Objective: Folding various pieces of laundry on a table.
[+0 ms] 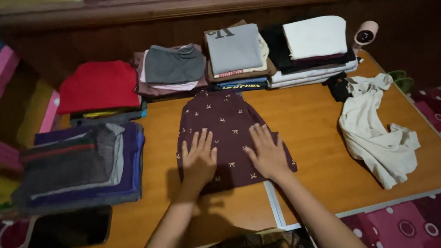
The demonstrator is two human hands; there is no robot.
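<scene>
A dark maroon garment [223, 119] with small pale motifs lies spread flat on the wooden table [315, 127]. My left hand [199, 157] rests palm down on its lower left part, fingers spread. My right hand [266, 152] presses flat on its lower right part, fingers apart too. Neither hand grips the cloth.
Folded stacks line the back: red [98, 85], grey [174, 64], grey-on-brown [235, 52], white-on-black [314, 40]. A striped folded pile [82, 164] sits left, a dark phone [70, 229] below it. A crumpled cream garment [375, 127] lies right. A small pink device [366, 34] stands at the back right.
</scene>
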